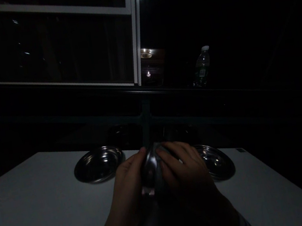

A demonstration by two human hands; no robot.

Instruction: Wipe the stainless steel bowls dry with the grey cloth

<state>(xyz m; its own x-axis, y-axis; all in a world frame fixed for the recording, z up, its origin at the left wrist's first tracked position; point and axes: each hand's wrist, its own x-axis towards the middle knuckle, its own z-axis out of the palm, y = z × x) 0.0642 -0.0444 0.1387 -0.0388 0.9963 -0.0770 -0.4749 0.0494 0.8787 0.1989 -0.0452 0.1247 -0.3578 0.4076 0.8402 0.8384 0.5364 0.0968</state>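
Note:
The scene is very dark. My left hand (129, 185) and my right hand (185, 168) meet over the white table (35, 207), both wrapped round a shiny metal object (151, 169) held between them, possibly with a cloth; I cannot make out its shape. My left thumb lies along its left side. My right fingers press on its top. A round steel plate (99, 164) lies on the table just left of my hands. A second steel plate (216, 161) lies to the right, partly hidden behind my right hand.
Beyond the table's far edge runs a dark ledge. A plastic water bottle (202, 66) stands on it at the right, and a small jar-like object (148, 66) near the middle. A white-framed window (134, 33) fills the upper left.

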